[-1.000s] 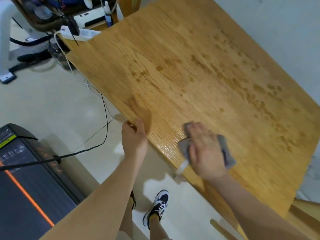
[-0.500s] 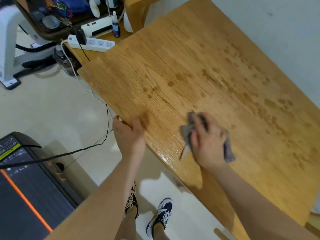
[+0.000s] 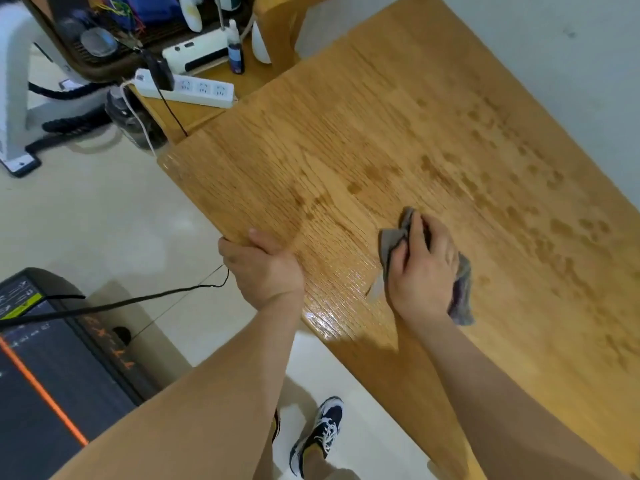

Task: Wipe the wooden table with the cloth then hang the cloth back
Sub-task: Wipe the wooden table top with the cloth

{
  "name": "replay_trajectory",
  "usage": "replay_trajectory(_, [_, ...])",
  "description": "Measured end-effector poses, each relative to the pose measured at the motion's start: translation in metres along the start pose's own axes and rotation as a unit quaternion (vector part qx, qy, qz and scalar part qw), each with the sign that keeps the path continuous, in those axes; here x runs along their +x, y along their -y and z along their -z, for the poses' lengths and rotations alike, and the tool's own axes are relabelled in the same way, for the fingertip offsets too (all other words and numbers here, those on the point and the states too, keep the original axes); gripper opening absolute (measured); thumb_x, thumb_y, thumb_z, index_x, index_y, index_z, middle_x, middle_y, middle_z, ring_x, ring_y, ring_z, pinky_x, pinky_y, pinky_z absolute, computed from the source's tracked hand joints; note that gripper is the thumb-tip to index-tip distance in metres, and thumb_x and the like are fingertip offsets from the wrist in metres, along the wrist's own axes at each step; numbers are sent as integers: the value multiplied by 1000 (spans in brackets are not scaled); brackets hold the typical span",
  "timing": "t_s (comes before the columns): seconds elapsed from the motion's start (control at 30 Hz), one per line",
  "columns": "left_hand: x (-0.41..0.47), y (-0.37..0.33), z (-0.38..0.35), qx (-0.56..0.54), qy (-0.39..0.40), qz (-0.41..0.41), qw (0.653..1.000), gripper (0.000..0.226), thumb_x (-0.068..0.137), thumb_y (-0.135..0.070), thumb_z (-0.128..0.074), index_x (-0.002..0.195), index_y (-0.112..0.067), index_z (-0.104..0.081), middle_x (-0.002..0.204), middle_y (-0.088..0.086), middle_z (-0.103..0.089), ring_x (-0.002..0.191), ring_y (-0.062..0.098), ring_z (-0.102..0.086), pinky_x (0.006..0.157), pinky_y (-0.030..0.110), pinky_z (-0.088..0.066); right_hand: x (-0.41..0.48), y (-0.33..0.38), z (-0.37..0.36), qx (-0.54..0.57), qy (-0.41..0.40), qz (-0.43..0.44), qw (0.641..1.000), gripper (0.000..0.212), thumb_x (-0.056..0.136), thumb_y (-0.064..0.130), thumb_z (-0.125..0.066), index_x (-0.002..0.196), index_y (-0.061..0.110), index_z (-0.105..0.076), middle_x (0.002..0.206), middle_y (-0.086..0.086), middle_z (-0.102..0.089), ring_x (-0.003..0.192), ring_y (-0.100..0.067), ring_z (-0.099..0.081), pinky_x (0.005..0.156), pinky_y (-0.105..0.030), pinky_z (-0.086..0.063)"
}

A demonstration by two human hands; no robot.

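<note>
The wooden table [image 3: 398, 126] fills the upper right, its top streaked with damp patches and shiny wet near its near edge. My right hand [image 3: 424, 271] presses a crumpled grey cloth [image 3: 462, 292] flat on the tabletop close to that edge, with cloth showing on both sides of the hand. My left hand [image 3: 263, 268] grips the table's near edge, thumb on top, just left of the cloth.
A white power strip [image 3: 187, 88] with a plugged-in black cable lies on a lower wooden surface beyond the table's far-left corner, beside a small dark bottle [image 3: 235, 51]. A treadmill [image 3: 45, 368] stands on the tiled floor at lower left. A white wall [image 3: 571, 64] runs along the table's right side.
My right hand has slid the cloth away from the table's near edge toward its middle. My left hand has shifted along the edge toward the far-left corner.
</note>
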State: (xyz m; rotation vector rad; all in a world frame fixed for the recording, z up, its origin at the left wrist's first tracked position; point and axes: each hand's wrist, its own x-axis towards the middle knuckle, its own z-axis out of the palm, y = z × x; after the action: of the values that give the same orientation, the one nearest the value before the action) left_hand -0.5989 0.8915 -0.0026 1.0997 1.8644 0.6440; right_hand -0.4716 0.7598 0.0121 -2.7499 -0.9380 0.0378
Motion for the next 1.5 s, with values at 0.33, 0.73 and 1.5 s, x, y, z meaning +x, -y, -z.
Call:
replay_trajectory(0.33, [-1,2,3,36,-13,-6,999,48,101,-32,-28,139,-2,-30,130,20,-50,110,40,-53,78,34,-36,-31,61,-17,32,104,301,947,47,99,25,-40,145,12,-44,154,-3,-38,146,-22,-25,117,-47,-23])
replay_trajectory(0.73, [0,6,2,76,-48,-16,996,47,101,-37,-25,135,-6,-32,125,19,-55,107,40,-55,80,40,-40,19,89,-31,41,80,251,964,50,98,22,-39,146,9,-40,154,-6,-37,147,-27,-24,118,-49,-19])
replay_trajectory(1.5, [0,4,-3,35,-32,-16,999,42,101,-33,-28,132,-5,-34,121,19,-55,102,36,-55,77,31,-35,17,7,5,-7,90,204,975,44,99,27,-38,142,30,-46,153,-5,-38,144,-28,-28,113,-53,-27])
